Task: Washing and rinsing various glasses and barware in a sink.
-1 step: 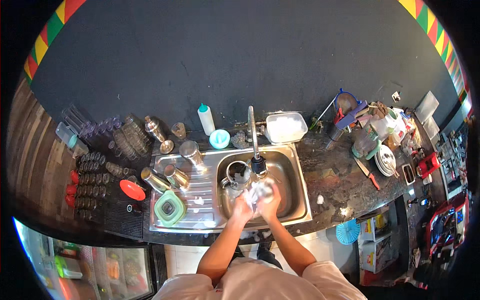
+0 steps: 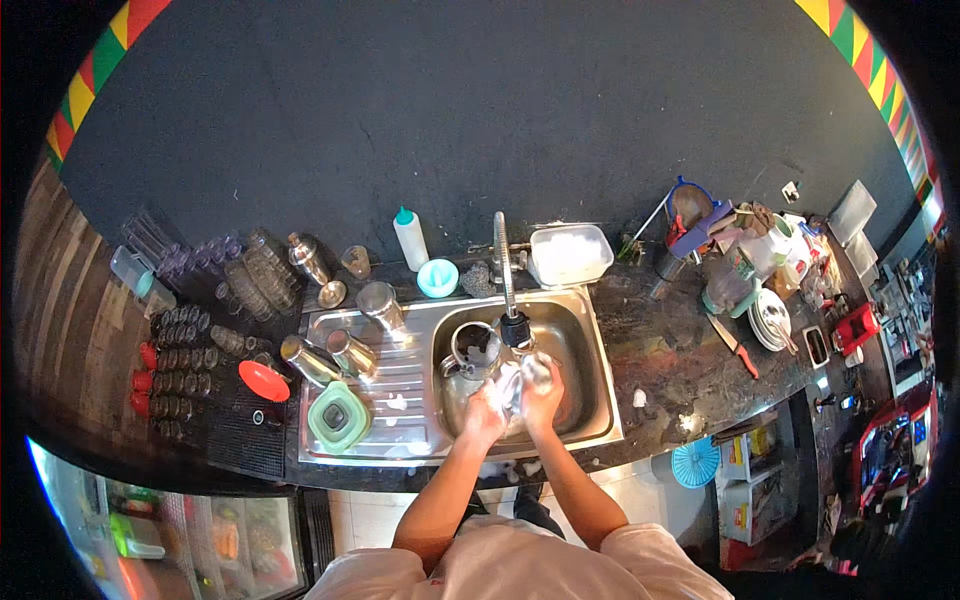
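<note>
Both my hands are over the steel sink point(image 2: 597, 400), below the black head of the tap point(image 2: 515, 328). My left hand point(image 2: 486, 412) is closed around a white, foamy wad whose kind is hidden by suds and blur. Close beside it, my right hand point(image 2: 541, 398) grips a small shiny, rounded piece point(image 2: 537, 371), partly covered by the fingers and smeared by motion. A clear glass jug point(image 2: 472, 345) sits in the sink's far left part, just beyond my left hand.
Left of the basin, the drainboard point(image 2: 400, 425) holds metal cups point(image 2: 352, 352) and a green square container point(image 2: 339, 416). Several glasses point(image 2: 182, 355) stand farther left. On the right counter lie a red-handled knife point(image 2: 735, 345) and stacked plates point(image 2: 770, 320). A white tub point(image 2: 570, 255) stands behind the sink.
My hands have shifted slightly apart, the right one a little to the right with the shiny piece. The jug and the things on the counter stay where they were.
</note>
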